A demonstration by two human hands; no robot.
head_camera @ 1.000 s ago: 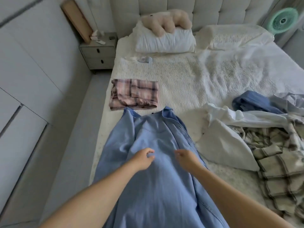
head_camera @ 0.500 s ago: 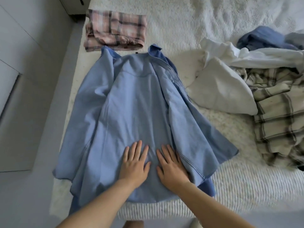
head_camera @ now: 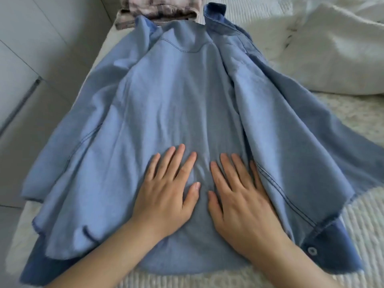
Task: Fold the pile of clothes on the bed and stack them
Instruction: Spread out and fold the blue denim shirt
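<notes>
Light-blue denim button-up shirt (head_camera: 176, 104) spread back-up on the white textured bed (head_camera: 357, 221), left hand (head_camera: 168, 192) and right hand (head_camera: 239, 196) flat, fingers straight, pressing its lower back; risk: bunched side panels trap creases when folded.

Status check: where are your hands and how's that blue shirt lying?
Left hand and right hand flat, pressing blue shirt. Shirt spread on bed, unfolded. Folded plaid garment touching its collar end.
</notes>
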